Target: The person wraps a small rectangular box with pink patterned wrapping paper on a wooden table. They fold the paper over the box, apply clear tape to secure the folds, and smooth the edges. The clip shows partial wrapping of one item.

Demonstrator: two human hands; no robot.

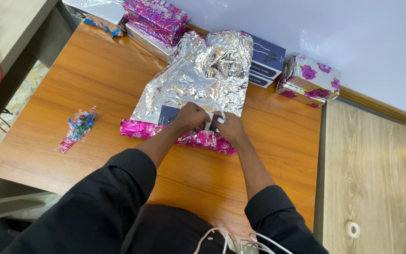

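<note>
Pinching what looks like a strip of clear tape [211,120], the left hand [191,116] and right hand [231,128] meet over a dark blue box [167,114] on silver foil wrap [203,75] mid-table [99,75]; a rose-patterned wrapped box [310,80] sits at the far right edge.

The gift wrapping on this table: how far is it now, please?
Done: one box wrapped in pink rose paper stands at the right by the wall. In hand: the left hand and right hand work a small white piece at the near edge of a dark box, which lies on an open silver sheet. Left: the sheet is unfolded, and dark boxes remain unwrapped.
</note>
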